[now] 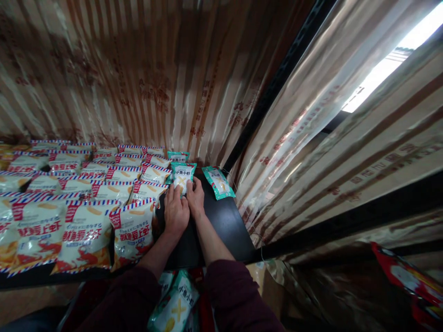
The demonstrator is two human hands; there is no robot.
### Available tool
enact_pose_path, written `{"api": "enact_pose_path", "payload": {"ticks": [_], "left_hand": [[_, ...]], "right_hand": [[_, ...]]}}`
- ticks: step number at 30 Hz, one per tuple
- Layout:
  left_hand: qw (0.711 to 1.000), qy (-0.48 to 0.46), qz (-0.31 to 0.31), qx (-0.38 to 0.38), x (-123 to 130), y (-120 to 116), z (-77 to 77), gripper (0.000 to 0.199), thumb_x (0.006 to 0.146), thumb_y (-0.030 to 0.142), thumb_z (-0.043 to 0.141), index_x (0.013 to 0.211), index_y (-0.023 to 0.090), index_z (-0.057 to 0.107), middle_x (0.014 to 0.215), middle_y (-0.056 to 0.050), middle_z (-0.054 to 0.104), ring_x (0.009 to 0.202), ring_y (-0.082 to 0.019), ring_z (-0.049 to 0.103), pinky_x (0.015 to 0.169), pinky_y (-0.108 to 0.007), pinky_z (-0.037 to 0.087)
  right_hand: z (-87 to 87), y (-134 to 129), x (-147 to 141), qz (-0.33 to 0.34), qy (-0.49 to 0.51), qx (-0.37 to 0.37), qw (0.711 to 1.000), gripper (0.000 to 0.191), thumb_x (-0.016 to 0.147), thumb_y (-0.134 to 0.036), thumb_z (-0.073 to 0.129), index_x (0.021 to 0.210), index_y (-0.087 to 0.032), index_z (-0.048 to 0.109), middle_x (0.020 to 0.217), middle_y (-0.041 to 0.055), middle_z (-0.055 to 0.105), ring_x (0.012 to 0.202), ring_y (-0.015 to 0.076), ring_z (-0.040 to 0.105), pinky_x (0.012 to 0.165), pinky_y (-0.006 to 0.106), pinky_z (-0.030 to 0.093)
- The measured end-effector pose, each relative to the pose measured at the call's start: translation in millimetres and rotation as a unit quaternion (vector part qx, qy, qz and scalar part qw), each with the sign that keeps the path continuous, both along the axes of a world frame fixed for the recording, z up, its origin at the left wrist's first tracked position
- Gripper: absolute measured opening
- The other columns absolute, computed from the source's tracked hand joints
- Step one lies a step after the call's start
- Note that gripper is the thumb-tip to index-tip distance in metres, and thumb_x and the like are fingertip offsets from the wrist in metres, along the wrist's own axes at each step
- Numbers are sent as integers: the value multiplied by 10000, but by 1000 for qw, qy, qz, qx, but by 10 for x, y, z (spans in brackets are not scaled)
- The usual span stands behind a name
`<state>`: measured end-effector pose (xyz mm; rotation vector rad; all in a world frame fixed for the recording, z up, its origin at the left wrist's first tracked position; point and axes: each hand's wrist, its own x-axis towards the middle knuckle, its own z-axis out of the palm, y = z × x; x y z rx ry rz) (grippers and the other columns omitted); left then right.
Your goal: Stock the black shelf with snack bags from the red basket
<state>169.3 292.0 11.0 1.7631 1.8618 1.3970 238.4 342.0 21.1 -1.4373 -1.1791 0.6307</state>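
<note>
A teal-and-white snack bag stands upright on the black shelf, in front of another teal snack bag. My left hand presses its fingertips to the lower left of the front bag. At that bag's lower right edge, my right hand grips with bent fingers, the thumb toward me. A third teal snack bag lies tilted by itself to the right of my hands. Close on the left are rows of white snack bags with striped edges and red lettering.
The black shelf ends at a dark metal post on the right. Patterned plastic sheeting hangs behind. More teal bags are below the shelf's front edge, between my forearms. Red packaging shows at lower right.
</note>
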Motion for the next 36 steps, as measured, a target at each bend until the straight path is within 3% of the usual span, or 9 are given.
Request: {"api": "enact_pose_path", "payload": {"ticks": [12, 19, 25, 36], "left_hand": [[999, 25, -6, 46, -28, -68, -56, 441, 863, 171, 346, 1254, 40, 500, 1380, -201, 450, 1310, -281, 374, 1084, -460, 307], [997, 35, -18, 71, -31, -9, -149, 450, 853, 153, 356, 1264, 27, 490, 1397, -215, 427, 1336, -298, 332, 1083, -495, 306], [997, 10, -27, 77, -33, -1, -178, 463, 835, 129, 366, 1280, 78, 478, 1421, -170, 415, 1349, -277, 324, 1097, -487, 298], [997, -14, -29, 69, 0, -85, -140, 525, 804, 82, 359, 1325, 70, 427, 1465, -170, 345, 1385, -283, 242, 1110, -504, 272]], "right_hand": [[-4, 43, 39, 27, -51, -1, 998, 345, 862, -355, 456, 1134, -203, 605, 1081, 74, 661, 969, 206, 602, 878, 334, 440], [48, 31, 18, 6, -101, -15, 995, 405, 852, -442, 463, 1130, -181, 599, 1136, 94, 634, 1063, 222, 562, 946, 348, 404], [135, 46, 5, 0, -96, -104, 990, 500, 823, -548, 468, 1140, -176, 571, 1007, 105, 667, 922, 234, 620, 832, 340, 457], [260, 104, -65, -2, -138, -144, 980, 590, 777, -618, 500, 1142, -158, 559, 1086, 155, 644, 1043, 273, 597, 897, 377, 441]]}}
